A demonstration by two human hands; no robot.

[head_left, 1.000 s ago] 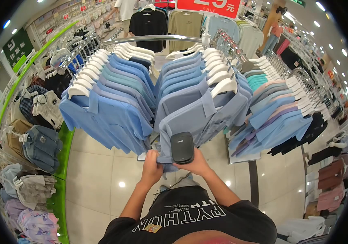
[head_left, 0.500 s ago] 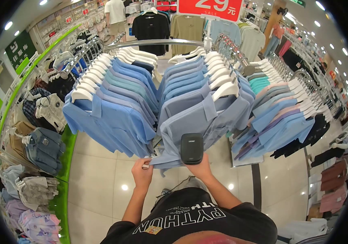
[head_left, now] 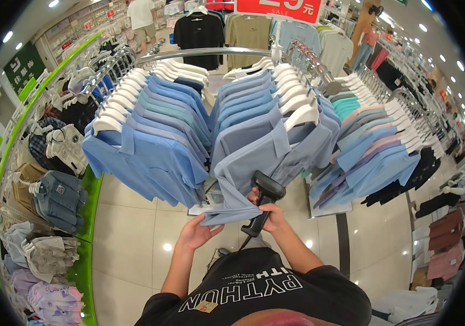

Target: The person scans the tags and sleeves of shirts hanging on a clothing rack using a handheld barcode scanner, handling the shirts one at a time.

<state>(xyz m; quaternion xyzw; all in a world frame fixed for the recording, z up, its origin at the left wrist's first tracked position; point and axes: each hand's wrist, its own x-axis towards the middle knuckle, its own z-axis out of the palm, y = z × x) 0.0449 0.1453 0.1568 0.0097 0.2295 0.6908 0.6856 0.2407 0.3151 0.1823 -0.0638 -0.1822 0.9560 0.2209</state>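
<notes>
A grey-blue polo shirt (head_left: 251, 160) hangs at the front of the rack's right row, its lower edge drawn toward me. My right hand (head_left: 273, 214) is closed on the handle of a black barcode scanner (head_left: 270, 187), whose head tilts up to the right. The thumb of that hand also lies against the shirt's hem. My left hand (head_left: 195, 233) is palm up with its fingers apart, close to the hem's left end; whether its fingertips touch the cloth I cannot tell. A blue polo shirt (head_left: 142, 155) fronts the left row.
A chrome rail (head_left: 210, 52) joins both rows of white hangers. To the right stands another rack with pastel shirts (head_left: 376, 157). Green-edged shelving with denim clothes (head_left: 58, 198) curves along the left. A red sale sign (head_left: 281, 10) and a person in a white top (head_left: 142, 13) are farther back.
My right hand has turned the scanner, so its handle now shows below the head. The left fingers have loosened from their pinch at the hem and spread.
</notes>
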